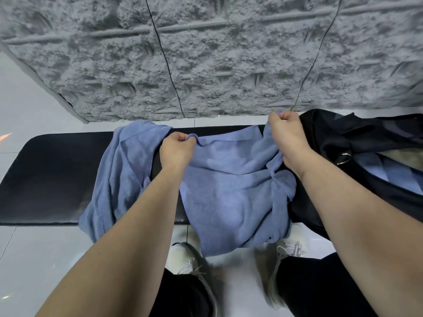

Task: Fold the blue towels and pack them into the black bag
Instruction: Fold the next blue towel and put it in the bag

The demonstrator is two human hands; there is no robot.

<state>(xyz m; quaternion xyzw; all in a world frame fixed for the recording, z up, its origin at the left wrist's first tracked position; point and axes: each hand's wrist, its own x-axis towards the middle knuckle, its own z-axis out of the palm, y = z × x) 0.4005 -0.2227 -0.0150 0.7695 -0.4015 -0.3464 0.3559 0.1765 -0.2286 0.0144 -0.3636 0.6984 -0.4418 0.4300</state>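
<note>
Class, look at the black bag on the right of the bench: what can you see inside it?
Through the black bag's opening, folded blue towel shows, apparently already packed. The bag's dark fabric and the right arm cover the rest, so how many towels lie inside cannot be told.

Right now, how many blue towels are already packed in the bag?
I can't count them, but blue cloth already shows inside the black bag. The left hand and right hand are pinching the top edge of one towel. Another towel lies crumpled on the bench, still unfolded.
</note>
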